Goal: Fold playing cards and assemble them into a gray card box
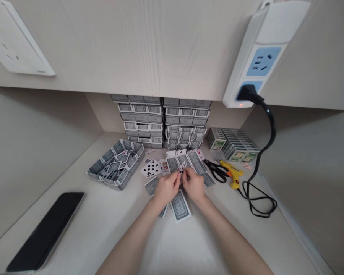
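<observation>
My left hand (166, 188) and my right hand (193, 186) meet over the middle of the desk, both pinching a folded playing card (182, 167) that stands up between the fingertips. Loose playing cards (172, 163) lie spread under and behind the hands, some face up, some showing grey backs. One grey-backed card (180, 206) lies flat just below my wrists. A black spade card (151, 168) lies face up to the left.
A tray made of folded cards (114, 168) sits at the left. Stacks of such trays (160, 120) stand against the back. Card boxes (232, 144), black scissors (215, 170), a yellow glue gun (232, 175) with its cord lie right. A dark phone (47, 230) lies near left.
</observation>
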The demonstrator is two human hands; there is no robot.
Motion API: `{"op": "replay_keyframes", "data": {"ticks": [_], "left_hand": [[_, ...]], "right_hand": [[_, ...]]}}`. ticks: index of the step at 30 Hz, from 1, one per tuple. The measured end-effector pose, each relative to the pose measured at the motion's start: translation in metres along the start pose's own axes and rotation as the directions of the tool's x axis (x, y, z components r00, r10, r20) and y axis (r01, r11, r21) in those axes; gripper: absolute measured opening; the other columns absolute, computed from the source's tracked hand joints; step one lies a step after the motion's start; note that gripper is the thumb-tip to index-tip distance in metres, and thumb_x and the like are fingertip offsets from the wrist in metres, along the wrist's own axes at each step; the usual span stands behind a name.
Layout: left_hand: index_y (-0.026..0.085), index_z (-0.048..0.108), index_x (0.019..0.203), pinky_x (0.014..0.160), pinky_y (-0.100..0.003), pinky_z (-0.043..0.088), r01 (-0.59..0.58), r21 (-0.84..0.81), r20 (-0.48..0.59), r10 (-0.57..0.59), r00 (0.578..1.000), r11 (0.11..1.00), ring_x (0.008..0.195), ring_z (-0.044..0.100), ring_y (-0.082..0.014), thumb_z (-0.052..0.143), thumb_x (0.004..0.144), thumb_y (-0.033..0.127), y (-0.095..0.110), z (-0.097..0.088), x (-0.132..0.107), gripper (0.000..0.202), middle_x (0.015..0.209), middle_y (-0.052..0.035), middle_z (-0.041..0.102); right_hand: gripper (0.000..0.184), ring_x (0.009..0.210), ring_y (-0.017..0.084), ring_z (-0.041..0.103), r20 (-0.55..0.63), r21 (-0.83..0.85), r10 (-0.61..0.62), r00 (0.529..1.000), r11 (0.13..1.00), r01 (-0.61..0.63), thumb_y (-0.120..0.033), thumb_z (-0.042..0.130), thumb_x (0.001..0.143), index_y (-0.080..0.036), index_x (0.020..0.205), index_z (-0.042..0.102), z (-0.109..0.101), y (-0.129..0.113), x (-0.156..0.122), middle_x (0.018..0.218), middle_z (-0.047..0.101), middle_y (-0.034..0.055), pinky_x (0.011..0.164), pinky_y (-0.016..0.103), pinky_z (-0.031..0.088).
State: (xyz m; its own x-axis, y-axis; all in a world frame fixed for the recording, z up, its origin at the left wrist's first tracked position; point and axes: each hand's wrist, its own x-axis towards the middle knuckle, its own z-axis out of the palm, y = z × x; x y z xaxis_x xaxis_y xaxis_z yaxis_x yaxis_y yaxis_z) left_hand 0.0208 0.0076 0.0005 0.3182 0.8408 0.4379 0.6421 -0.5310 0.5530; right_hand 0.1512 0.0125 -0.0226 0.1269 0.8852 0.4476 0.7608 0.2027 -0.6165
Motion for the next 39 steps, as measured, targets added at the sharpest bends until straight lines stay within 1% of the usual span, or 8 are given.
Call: {"op": "replay_keyframes", "data": {"ticks": [6,9,13,18,24,29,35,39], "left_hand": [[0.017,0.05,0.064,0.045,-0.02,0.026,0.138,0.009,-0.042,-0.138,0.99,0.99,0.042,0.041,-0.0084,0.039,0.083,0.03,-0.004,0.002,0.003,0.026,0.047,0.0028,0.048],[0.017,0.049,0.062,0.044,-0.02,0.024,0.155,-0.003,-0.032,-0.155,0.987,0.988,0.041,0.04,-0.0082,0.039,0.083,0.03,-0.004,0.002,0.003,0.027,0.047,0.003,0.047],[0.018,0.05,0.064,0.046,-0.02,0.025,0.14,0.01,-0.014,-0.14,0.99,0.99,0.043,0.043,-0.0093,0.039,0.083,0.028,0.001,0.004,0.001,0.024,0.049,0.0017,0.05],[0.018,0.048,0.061,0.046,-0.021,0.025,0.131,-0.015,-0.02,-0.131,0.991,0.991,0.044,0.044,-0.0093,0.038,0.083,0.026,0.007,0.007,-0.002,0.026,0.05,0.0011,0.051],[0.018,0.047,0.058,0.044,-0.02,0.024,0.224,-0.127,-0.002,-0.226,0.974,0.966,0.04,0.04,-0.0084,0.038,0.082,0.032,0.003,0.008,0.001,0.029,0.045,0.0034,0.047],[0.019,0.044,0.056,0.045,-0.02,0.025,0.19,-0.103,0.04,-0.186,0.982,0.976,0.041,0.043,-0.0096,0.039,0.082,0.032,0.002,0.008,0.001,0.029,0.044,0.0028,0.047],[0.019,0.044,0.056,0.044,-0.021,0.028,0.239,-0.192,0.072,-0.23,0.971,0.952,0.044,0.049,-0.0119,0.042,0.08,0.03,-0.002,0.017,-0.001,0.027,0.044,0.0015,0.049],[0.018,0.045,0.06,0.04,-0.019,0.033,0.372,-0.434,0.13,-0.352,0.927,0.82,0.045,0.054,-0.0124,0.044,0.078,0.035,-0.007,0.025,-0.001,0.025,0.048,0.0022,0.053]], "right_hand": [[0.028,0.066,0.017,0.064,0.039,0.343,0.056,0.998,0.937,-0.066,-0.028,0.044,0.078,-0.016,0.1,0.056,0.001,0.008,0.009,0.079,0.069,0.0065,0.06,0.026,0.049],[0.027,0.065,0.017,0.064,0.072,0.403,0.056,0.996,0.911,-0.081,-0.029,0.043,0.079,-0.015,0.098,0.056,0.002,0.009,0.01,0.078,0.069,0.0068,0.059,0.026,0.049],[0.024,0.059,0.016,0.062,0.059,0.237,0.019,0.998,0.971,-0.032,-0.028,0.041,0.08,-0.016,0.091,0.059,0.001,0.006,0.006,0.071,0.068,0.0052,0.056,0.024,0.046],[0.029,0.06,0.019,0.062,0.04,-0.047,-0.005,0.999,0.999,0.007,-0.026,0.038,0.081,-0.014,0.098,0.059,0.0,-0.001,0.001,0.077,0.067,0.0094,0.056,0.026,0.044],[0.028,0.057,0.016,0.06,-0.009,0.122,0.024,1.0,0.992,-0.023,-0.029,0.037,0.082,-0.016,0.092,0.059,-0.004,-0.001,0.007,0.07,0.066,0.0058,0.055,0.023,0.044],[0.026,0.053,0.015,0.057,0.019,0.125,-0.015,1.0,0.992,0.013,-0.029,0.037,0.082,-0.017,0.082,0.059,-0.006,0.004,0.011,0.064,0.064,0.0037,0.052,0.022,0.041],[0.022,0.051,0.016,0.056,0.117,-0.26,-0.135,0.984,0.952,0.161,-0.023,0.037,0.082,-0.014,0.083,0.058,-0.007,0.006,0.007,0.058,0.061,0.0053,0.049,0.023,0.035],[0.026,0.051,0.016,0.056,0.119,-0.382,-0.191,0.974,0.897,0.223,-0.021,0.034,0.085,-0.011,0.091,0.057,-0.008,0.004,0.005,0.06,0.061,0.0077,0.049,0.023,0.035]]}}
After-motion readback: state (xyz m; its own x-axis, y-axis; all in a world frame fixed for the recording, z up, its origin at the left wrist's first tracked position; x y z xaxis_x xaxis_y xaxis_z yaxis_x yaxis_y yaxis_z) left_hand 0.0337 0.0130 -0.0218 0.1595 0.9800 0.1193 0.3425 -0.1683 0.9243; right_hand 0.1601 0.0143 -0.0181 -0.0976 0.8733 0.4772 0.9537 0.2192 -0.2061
